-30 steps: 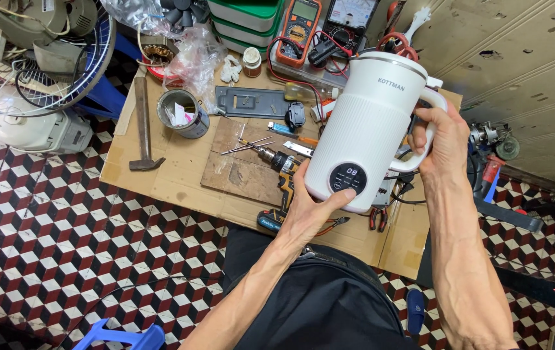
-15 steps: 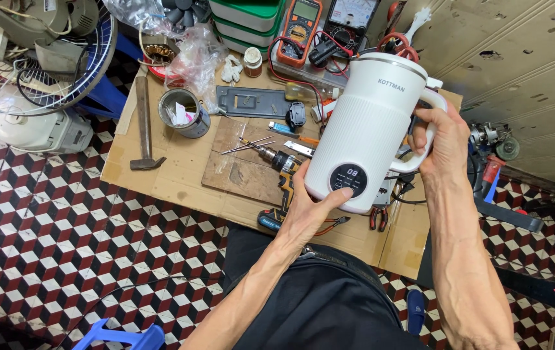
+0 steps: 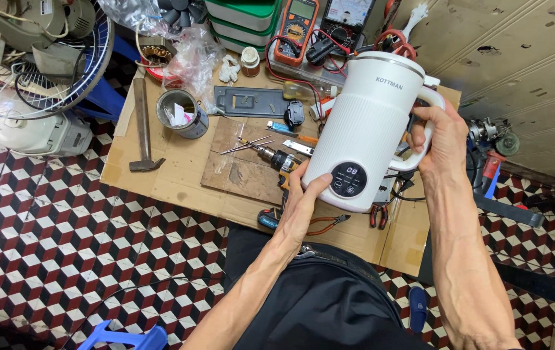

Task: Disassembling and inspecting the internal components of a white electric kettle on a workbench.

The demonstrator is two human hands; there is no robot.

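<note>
Over the cardboard-covered bench (image 3: 161, 175): a person is holding a white ribbed electric jug (image 3: 371, 123) tilted above the work surface, its round black control panel (image 3: 347, 179) facing the camera.

Right hand (image 3: 443, 139): it is curling its fingers closed through the jug's handle (image 3: 428, 126), taking most of the weight.

Left hand (image 3: 303, 201): it is cupping the lower body of the jug, fingers together against the white wall, thumb resting just beside the control panel — bracing, not pinching.

Under the jug: a cordless drill (image 3: 276, 157) is lying on a wooden board (image 3: 245, 172), with red-handled pliers (image 3: 378, 217) just past the jug's base and a blue-handled screwdriver (image 3: 270, 220) near the left wrist.

Left of the jug: a metal can (image 3: 182, 111) is standing near a hammer (image 3: 141, 126); well beyond them a fan guard (image 3: 63, 71) is leaning off the bench edge.

Behind the jug: two multimeters (image 3: 297, 19) are sitting with their red and black leads trailing toward its lid.

Risk, as judged here: the jug is being held tilted and clear of the bench — a slackening grip on the handle, or the left palm sliding on the smooth base, could be dropping it onto the drill and pliers, cracking the shell or panel. The trailing leads could also be snagging the lid as it turns.
</note>
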